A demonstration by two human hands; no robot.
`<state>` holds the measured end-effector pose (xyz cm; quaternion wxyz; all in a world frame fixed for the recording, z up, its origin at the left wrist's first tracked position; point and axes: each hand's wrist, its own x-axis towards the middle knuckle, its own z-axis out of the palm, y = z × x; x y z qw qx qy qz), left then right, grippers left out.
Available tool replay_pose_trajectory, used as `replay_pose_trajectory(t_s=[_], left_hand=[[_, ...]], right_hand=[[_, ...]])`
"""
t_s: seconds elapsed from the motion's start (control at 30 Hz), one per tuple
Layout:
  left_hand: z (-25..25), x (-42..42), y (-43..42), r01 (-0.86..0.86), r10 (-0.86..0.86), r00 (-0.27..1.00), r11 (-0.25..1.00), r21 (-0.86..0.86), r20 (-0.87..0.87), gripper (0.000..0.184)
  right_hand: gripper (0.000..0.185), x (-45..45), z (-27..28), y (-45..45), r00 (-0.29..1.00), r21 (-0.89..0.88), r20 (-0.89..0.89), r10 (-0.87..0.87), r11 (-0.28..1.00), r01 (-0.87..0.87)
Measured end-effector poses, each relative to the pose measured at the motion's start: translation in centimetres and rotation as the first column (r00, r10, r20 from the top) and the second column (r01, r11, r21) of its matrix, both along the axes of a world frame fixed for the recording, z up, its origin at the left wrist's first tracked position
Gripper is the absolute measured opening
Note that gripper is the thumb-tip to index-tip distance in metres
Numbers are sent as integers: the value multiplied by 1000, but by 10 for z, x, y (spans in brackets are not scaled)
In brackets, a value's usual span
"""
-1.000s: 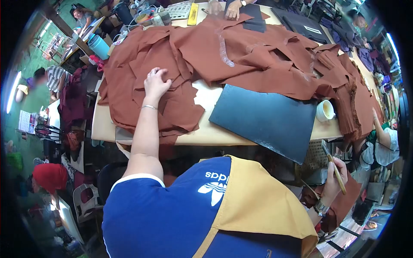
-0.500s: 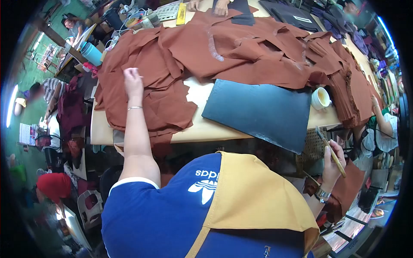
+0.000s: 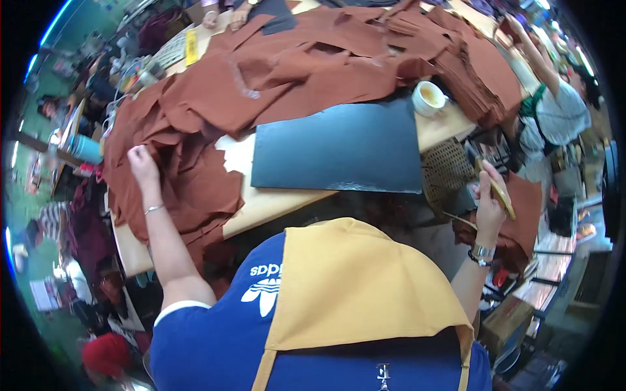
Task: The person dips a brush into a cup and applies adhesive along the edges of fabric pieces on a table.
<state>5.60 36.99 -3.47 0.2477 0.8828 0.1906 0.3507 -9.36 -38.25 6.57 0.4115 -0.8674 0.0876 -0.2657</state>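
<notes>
My left hand (image 3: 143, 171) is at the pile of reddish-brown fabric pieces (image 3: 195, 186) on the left of the table, its fingers pinched together on the cloth. A fold stands up dark beside them. Out to the right, past the table's edge, my right hand (image 3: 490, 203) is closed around a brush (image 3: 501, 194) with a wooden handle, its dark tip pointing up and to the left. Between the hands lies a dark flat board (image 3: 336, 150). A white cup (image 3: 429, 99) with yellowish liquid stands just behind the board's right corner.
More brown pieces spread across the back, with a neat stack (image 3: 466, 78) at the right. A yellow ruler-like strip (image 3: 191, 47) lies at the back left. Another person's hands (image 3: 225, 18) rest at the far side; a co-worker (image 3: 554, 107) stands at the right.
My view has swung to the right, so the table contents sit further left. My left hand has come down onto the fabric and bunched it. The brush stays in my right hand.
</notes>
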Motion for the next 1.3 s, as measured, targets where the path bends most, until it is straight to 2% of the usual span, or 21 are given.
replay_pose_trajectory(t_s=[0.03,0.07,0.13,0.2,0.23,0.27,0.33,0.4,0.43,0.47,0.53,0.6,0.7,0.8,0.83,0.93,1.07,1.1,1.2,1.23,1.3], left_hand=[[16,11,-8,133,-127,990,985,-108,63,30],[32,19,-16,263,-238,962,942,-210,134,28],[86,13,-128,622,-592,782,722,-302,194,24],[107,2,-231,648,-707,694,533,-544,134,24],[105,-2,-268,728,-813,581,501,-468,32,24],[70,3,-288,738,-917,353,151,-657,186,27],[45,-1,-339,886,-981,152,191,-423,-124,35],[-6,1,-351,938,-758,318,338,74,-569,46],[-18,1,-354,936,-728,271,351,-3,-630,59],[-31,-1,-357,925,-717,315,378,33,-621,62],[-39,-9,-365,895,-691,404,435,101,-599,67],[-43,-16,-376,877,-675,429,471,97,-600,72],[-51,-25,-395,837,-647,488,537,103,-586,73],[-58,-27,-395,879,-787,398,475,-50,-472,71],[-47,-32,-390,898,-859,344,419,-135,-378,68],[-6,-62,-356,985,-839,129,171,-30,-528,67],[-44,-86,-315,964,-775,260,173,203,-576,72],[-47,-88,-316,931,-811,342,222,291,-474,65],[-49,-79,-309,952,-835,287,195,235,-469,50],[-40,-75,-312,943,-873,308,228,243,-377,37],[-29,-74,-322,950,-908,311,289,116,-280,33]], right_hand=[[26,-3,-1,-2,998,174,-43,-48,983,55],[28,-4,-2,-5,1000,201,-2,-27,979,27],[32,0,-7,-8,996,251,85,35,966,-55],[32,4,-12,-10,993,295,95,67,951,-92],[32,9,-14,-4,993,317,109,48,945,-81],[32,15,-16,0,992,336,126,28,939,-70],[31,24,-27,3,988,360,141,59,927,-107],[25,35,-42,10,986,410,147,82,902,-136],[21,40,-53,15,986,336,139,90,932,-133],[17,45,-61,21,987,260,127,99,957,-130],[19,49,-70,43,993,-120,73,87,990,-78],[35,53,-95,65,972,-20,12,234,972,-233],[57,50,-92,105,922,-283,-57,382,880,-382],[54,49,-103,130,901,-413,-140,411,803,-431],[53,47,-109,132,905,-386,-153,396,819,-424],[51,44,-123,130,908,-355,-178,380,836,-419],[52,37,-128,125,865,-376,-178,469,780,-500],[53,35,-126,124,861,-404,-142,489,765,-501],[50,27,-135,116,839,-434,-138,526,730,-528],[48,28,-146,113,839,-456,-118,531,722,-520],[39,30,-151,105,840,-462,-69,537,730,-505]])
